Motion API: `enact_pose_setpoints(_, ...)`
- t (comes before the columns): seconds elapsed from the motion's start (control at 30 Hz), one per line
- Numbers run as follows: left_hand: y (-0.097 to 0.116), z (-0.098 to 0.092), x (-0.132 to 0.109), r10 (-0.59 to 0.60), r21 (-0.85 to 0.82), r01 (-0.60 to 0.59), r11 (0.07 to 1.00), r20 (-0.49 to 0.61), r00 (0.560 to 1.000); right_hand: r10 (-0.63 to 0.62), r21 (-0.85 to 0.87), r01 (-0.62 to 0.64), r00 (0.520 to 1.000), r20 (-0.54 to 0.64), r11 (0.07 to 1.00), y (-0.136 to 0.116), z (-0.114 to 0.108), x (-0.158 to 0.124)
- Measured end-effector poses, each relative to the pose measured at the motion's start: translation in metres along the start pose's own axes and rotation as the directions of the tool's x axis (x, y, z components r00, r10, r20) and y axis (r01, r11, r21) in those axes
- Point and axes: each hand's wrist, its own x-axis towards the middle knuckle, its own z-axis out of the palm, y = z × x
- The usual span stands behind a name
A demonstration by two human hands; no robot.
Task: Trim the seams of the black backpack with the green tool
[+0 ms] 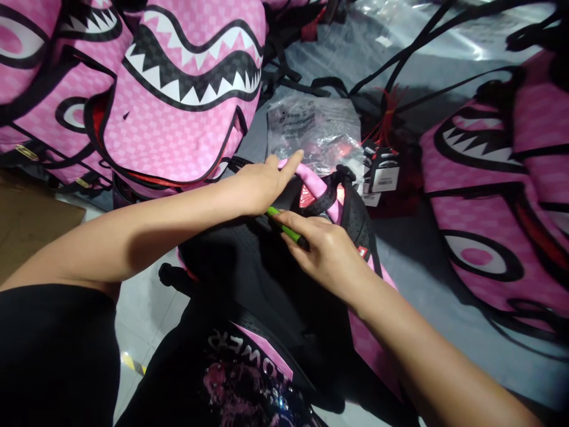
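Observation:
A black and pink backpack [249, 267] lies back side up in front of me. My left hand [262, 181] rests on its pink top handle [313, 181], fingers closed round the handle with the forefinger stretched along it. My right hand [324, 249] pinches a thin green tool [284, 228] and holds it against the bag just below the handle. What the tool's far end touches is hidden by my left hand.
A pile of pink shark-mouth backpacks [178, 89] stands at the upper left, another such backpack [498, 196] lies at the right. A clear plastic bag [315, 127] and black hang tags [382, 169] with red strings lie behind the handle. Brown cardboard [31, 219] sits at the left.

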Motion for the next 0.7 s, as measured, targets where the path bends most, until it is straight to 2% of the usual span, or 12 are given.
enact_pose_setpoints(0.1,-0.001,0.002,0.0,0.018,0.016,-0.017,1.0,-0.025,1.0,0.031,-0.014,-0.031,0.999,0.021,0.999,-0.002,0.002,-0.001)
enact_pose_setpoints(0.33,0.002,-0.001,-0.002,-0.001,0.038,0.001,0.999,-0.005,1.0,0.062,-0.017,-0.063,0.998,-0.015,0.998,-0.005,0.005,-0.003)
enact_pose_setpoints(0.7,-0.001,-0.001,-0.002,0.005,0.084,-0.007,0.996,0.021,1.0,0.225,0.215,-0.207,0.972,-0.065,0.954,-0.007,0.013,-0.007)
